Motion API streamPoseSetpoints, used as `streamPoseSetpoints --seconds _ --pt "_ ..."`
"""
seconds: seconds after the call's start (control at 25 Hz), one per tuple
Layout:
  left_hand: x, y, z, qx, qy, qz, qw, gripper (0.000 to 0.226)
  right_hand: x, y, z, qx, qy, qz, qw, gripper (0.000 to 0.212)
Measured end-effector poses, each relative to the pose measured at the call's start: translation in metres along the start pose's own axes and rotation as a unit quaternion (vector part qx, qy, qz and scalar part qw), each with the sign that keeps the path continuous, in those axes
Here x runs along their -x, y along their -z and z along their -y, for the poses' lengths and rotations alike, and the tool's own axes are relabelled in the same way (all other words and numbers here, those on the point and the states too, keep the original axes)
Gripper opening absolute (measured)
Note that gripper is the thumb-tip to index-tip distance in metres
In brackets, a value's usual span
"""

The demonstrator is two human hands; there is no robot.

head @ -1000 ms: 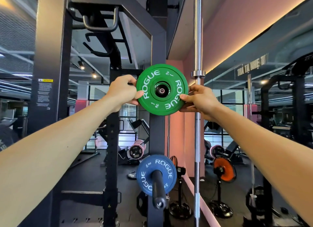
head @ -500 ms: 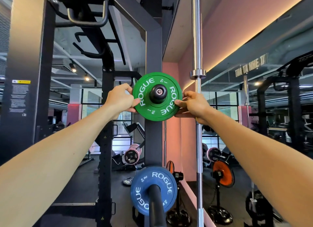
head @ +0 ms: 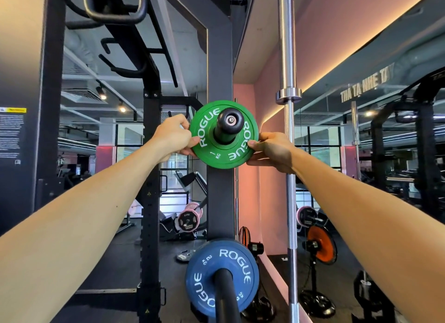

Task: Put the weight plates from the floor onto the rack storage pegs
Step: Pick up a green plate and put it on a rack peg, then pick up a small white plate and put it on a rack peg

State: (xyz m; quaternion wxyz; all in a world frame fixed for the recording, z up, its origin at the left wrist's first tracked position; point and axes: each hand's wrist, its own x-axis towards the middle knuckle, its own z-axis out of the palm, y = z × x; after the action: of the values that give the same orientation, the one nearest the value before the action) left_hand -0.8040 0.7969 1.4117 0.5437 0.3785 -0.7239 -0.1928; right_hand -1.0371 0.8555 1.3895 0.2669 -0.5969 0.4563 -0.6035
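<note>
On the rack upright, green plate now further along its peg (both hands gripping its rim).

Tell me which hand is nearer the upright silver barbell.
Right. The right hand grips the green plate at its right edge, just beside the barbell; the left hand holds the plate's far left edge.

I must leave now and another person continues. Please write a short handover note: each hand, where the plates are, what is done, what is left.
Left hand: pinches the left edge of the green plate.
Right hand: pinches its right edge.
Green plate: threaded onto the upper peg, whose end sticks out through the hole.
Blue plate: sits on the lower peg.
Left: let go of the green plate, then check the floor for more plates; a dark one may lie behind the rack.
</note>
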Motion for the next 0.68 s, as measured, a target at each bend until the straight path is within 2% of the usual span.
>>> streamPoseSetpoints --seconds 0.28,0.44,0.48,0.56,0.68 --pt "0.004 0.0 0.002 0.021 0.011 0.005 1.0 0.023 0.004 -0.004 -0.003 -0.021 -0.004 -0.002 1.0 0.026" --pt "0.027 -0.005 0.016 0.03 0.037 0.003 0.999 0.035 0.02 -0.011 -0.021 -0.038 -0.023 -0.03 0.999 0.036" --pt "0.036 -0.008 0.024 0.01 0.045 0.009 0.999 0.039 0.026 -0.012 -0.03 -0.012 -0.025 -0.031 0.999 0.037" --pt "0.058 -0.013 0.038 -0.049 0.047 0.025 0.997 0.041 0.04 -0.013 -0.05 0.114 -0.004 -0.023 0.993 0.04" --pt "0.091 -0.014 0.051 -0.152 0.029 0.067 0.986 0.041 0.066 -0.013 -0.075 0.321 0.042 0.012 0.946 0.051"
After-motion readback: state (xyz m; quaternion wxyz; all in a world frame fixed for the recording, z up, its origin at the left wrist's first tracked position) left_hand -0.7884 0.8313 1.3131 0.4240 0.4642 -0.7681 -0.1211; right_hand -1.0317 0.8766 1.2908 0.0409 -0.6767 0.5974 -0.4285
